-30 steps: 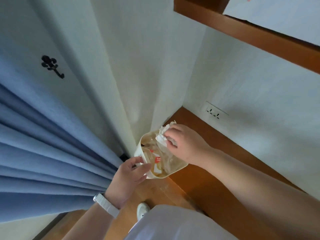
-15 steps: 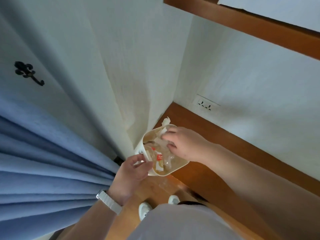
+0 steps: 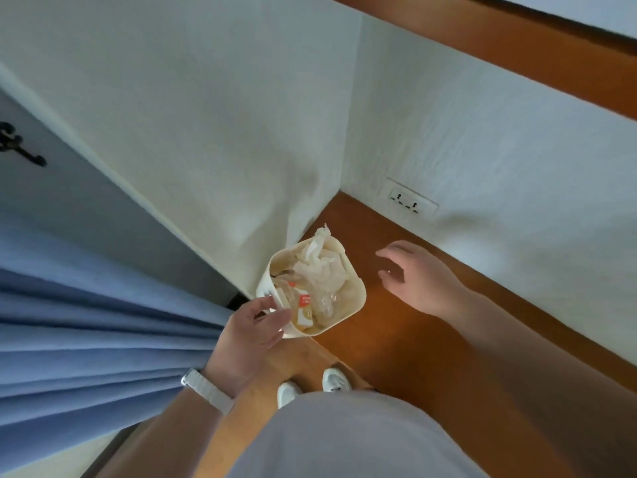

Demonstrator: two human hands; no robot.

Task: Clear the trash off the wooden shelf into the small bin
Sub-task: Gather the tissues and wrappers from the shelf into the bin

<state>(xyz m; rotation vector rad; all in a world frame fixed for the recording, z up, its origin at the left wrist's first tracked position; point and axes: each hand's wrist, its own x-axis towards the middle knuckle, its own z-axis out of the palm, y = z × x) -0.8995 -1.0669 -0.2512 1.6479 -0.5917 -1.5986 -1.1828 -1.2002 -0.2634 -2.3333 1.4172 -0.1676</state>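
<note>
Standing at frame centre, by the wall corner: 1 small bin [image 3: 358, 291], cream, rounded-square, open-topped, at the left end of the wooden shelf [image 3: 406, 339]. Whether its base rests on the shelf cannot be told.

Contents of bin: 1 crumpled white tissue [image 3: 324, 267] heaped at the far side, a twisted tip rising above the rim; clear plastic wrapping [image 3: 324, 305] at the near side; 1 packet with a red-orange label [image 3: 304, 300] beside it.

Left grip [image 3: 251, 334], lower centre: closed on the bin's near-left rim, thumb lying over the edge, fingers curled on the outer wall. 1 white wristband [image 3: 206, 389] on that wrist.

Right grip [image 3: 417, 277], right of centre: open, fingers spread and loosely bent, holding nothing, above the shelf just right of the bin and apart from it. Its forearm crosses the lower right of frame and hides part of the shelf.

Surroundings:
- 1 white wall socket [image 3: 412, 201], low on the wall above the shelf, upper right of the bin.
- 1 upper wooden board [image 3: 517, 53], crossing the top right of frame.
- Blue curtain [image 3: 86, 339], pleated, filling the left side, its edge just left of the bin.
- 1 black hook [image 3: 19, 148], far left.
- 2 white shoes [image 3: 334, 379] on the paler wooden floor [image 3: 306, 353], bottom centre, below the bin.
</note>
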